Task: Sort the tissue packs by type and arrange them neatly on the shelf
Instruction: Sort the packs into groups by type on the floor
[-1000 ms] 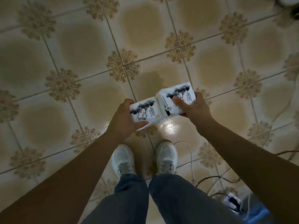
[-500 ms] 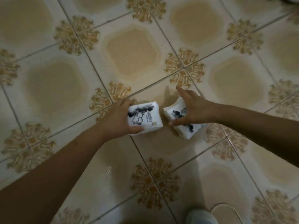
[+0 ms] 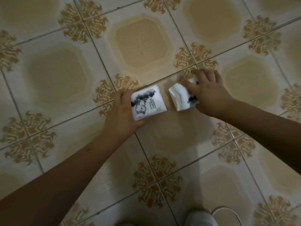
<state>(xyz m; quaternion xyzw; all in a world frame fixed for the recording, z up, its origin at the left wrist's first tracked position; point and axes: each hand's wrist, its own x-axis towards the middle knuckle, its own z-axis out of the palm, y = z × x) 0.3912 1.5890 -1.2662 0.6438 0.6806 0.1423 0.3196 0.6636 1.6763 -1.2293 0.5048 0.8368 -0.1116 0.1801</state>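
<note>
Two white tissue packs with black ink-style prints lie low over the tiled floor, a small gap between them. My left hand (image 3: 121, 114) grips the left pack (image 3: 148, 101) from its left side, thumb under its near edge, printed face up. My right hand (image 3: 207, 93) lies over the right pack (image 3: 180, 97), fingers spread and curled across its top, hiding most of the print. The right pack is tilted, its plain white end facing the left pack. No shelf is in view.
Beige floor tiles with gold floral corners (image 3: 141, 41) fill the view. The toe of a white shoe (image 3: 201, 217) shows at the bottom edge, with a thin white cable loop (image 3: 228, 212) beside it.
The view dropped closer to the floor. Both hands carried the packs down from waist height, and the packs, side by side before, now sit apart. My right hand shifted further over its pack.
</note>
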